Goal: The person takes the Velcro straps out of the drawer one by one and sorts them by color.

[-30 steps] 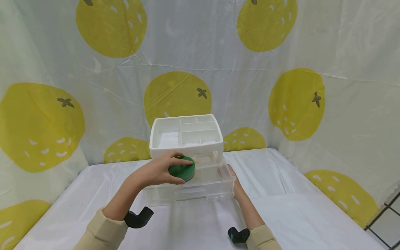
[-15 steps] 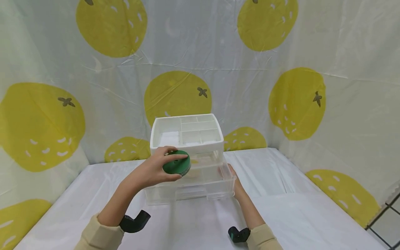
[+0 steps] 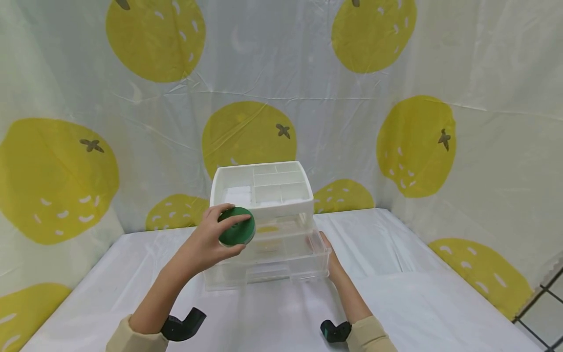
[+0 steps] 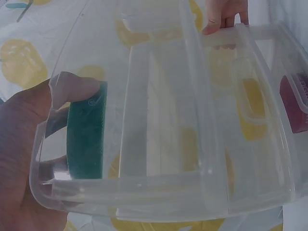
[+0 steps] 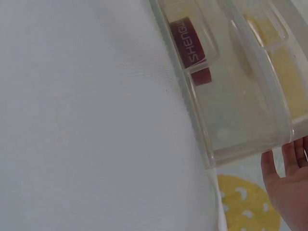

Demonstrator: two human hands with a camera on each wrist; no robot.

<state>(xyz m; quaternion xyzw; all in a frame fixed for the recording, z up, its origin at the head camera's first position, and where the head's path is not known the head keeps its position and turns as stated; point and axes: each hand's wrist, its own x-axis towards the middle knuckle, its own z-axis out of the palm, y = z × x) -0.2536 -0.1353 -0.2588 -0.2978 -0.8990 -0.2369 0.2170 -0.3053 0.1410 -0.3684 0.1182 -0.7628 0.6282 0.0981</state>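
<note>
1. The left hand [image 3: 211,239] grasps the disc [image 3: 239,228] by its edge, likely for a secure grip, in front of the box [image 3: 286,212].
2. The right hand [image 3: 331,256] clasps nothing; its straight fingers touch the side of the drawer [image 3: 305,268], probably to steady it.

place: booth-like; printed sheeting [image 3: 334,117] on three sides; white-covered table [image 3: 422,305]; tiles [image 3: 545,310] beyond

Hands [image 4: 21,144] [image 5: 293,187]: cut off (wrist views) | mark [image 4: 91,102] on green disc [image 4: 85,139]: too small
</note>
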